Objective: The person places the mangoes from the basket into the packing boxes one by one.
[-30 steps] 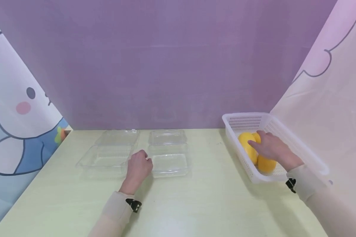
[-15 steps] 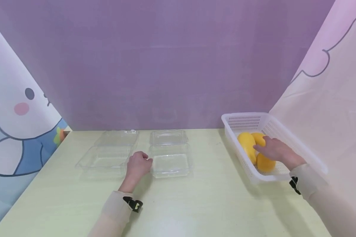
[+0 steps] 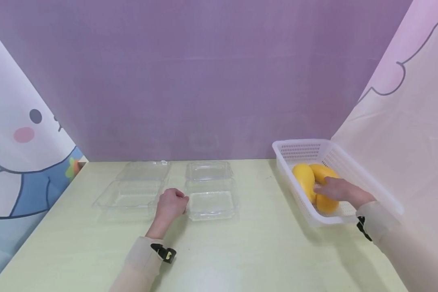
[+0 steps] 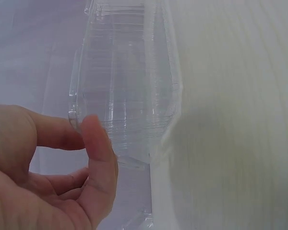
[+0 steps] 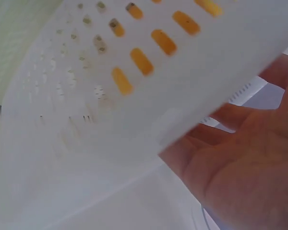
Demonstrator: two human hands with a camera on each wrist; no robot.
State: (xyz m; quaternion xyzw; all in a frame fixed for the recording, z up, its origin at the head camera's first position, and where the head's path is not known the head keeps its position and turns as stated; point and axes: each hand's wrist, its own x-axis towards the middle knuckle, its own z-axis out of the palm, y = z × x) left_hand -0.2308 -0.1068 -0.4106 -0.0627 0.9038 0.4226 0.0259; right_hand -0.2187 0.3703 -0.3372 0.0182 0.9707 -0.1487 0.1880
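My left hand (image 3: 170, 206) pinches the near-left rim of a small clear plastic clamshell box (image 3: 211, 202), which lies with its lid laid back. In the left wrist view, thumb and index finger (image 4: 97, 139) meet at the box's corner. My right hand (image 3: 337, 190) reaches into a white perforated basket (image 3: 301, 209) among three yellow mangoes. Its fingertips overlap the back mango (image 3: 316, 172), while the hand covers part of the front mango (image 3: 326, 205). Another mango (image 3: 303, 178) lies along the left wall. In the right wrist view the basket wall (image 5: 134, 120) hides the fingertips.
A larger clear clamshell box (image 3: 131, 194) stands opened to the left of the left hand. Behind the pale table (image 3: 219, 251) rises a purple backdrop (image 3: 219, 81). Printed cloth hangs at both sides, close to the basket on the right.
My right hand has shifted lower and right in the basket, uncovering more of the back mango. The small box has slid slightly right along with my left fingers.
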